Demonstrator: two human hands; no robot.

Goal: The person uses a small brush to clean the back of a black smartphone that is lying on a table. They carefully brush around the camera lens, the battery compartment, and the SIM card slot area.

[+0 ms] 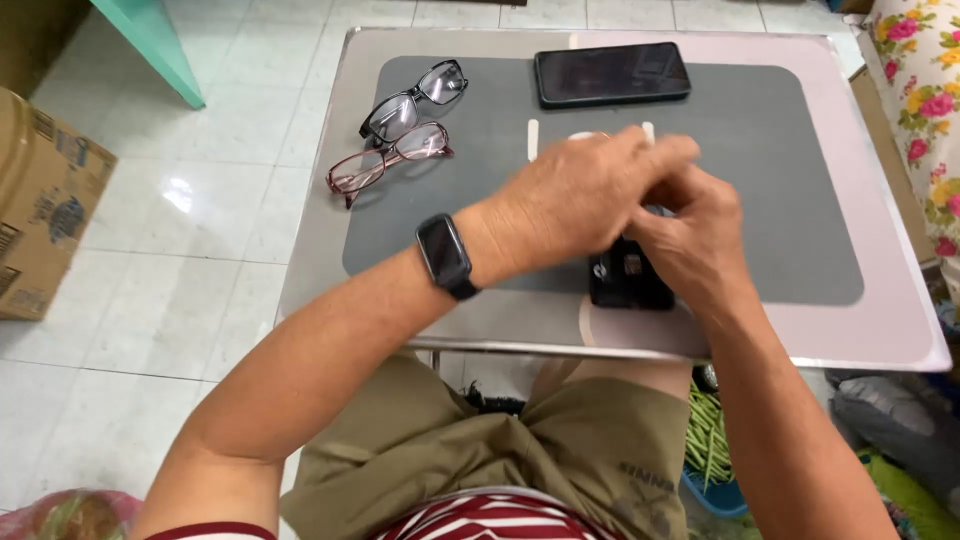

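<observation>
My left hand (590, 195) crosses over my right hand (690, 240); both are curled together above a small black case (630, 280) near the mat's front edge. Whether either hand actually grips anything I cannot tell, as the fingers hide one another. Working low over the dark grey mat (780, 200) seems to keep small parts from straying. Black-framed glasses (415, 100) and reddish-framed glasses (385, 160) lie apart to the left, a dark phone (612, 73) at the back. The small table (890, 330) stands on a pale tiled floor (180, 250), a cardboard box (45, 200) beside it.
</observation>
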